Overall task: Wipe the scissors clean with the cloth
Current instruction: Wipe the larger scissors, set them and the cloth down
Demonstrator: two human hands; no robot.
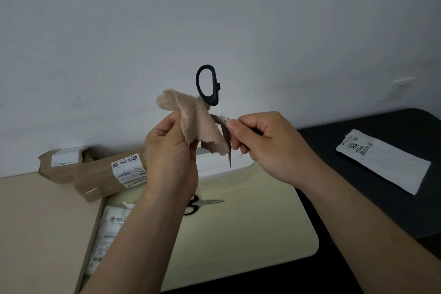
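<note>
Beige cloth (191,122): 1, left hand (169,153) grips | scissors (208,86): 2, right hand (262,143) pinches one, spare (202,203) on mat (250,227)

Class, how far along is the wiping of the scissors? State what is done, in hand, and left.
Done: scissors and cloth are up off the mat. In hand: the right hand pinches the scissors near the pivot, handle up; the left hand holds the cloth against the blades. Left: the lower blade tip is bare of cloth; cleanliness cannot be judged. A second pair lies on the mat.
</note>
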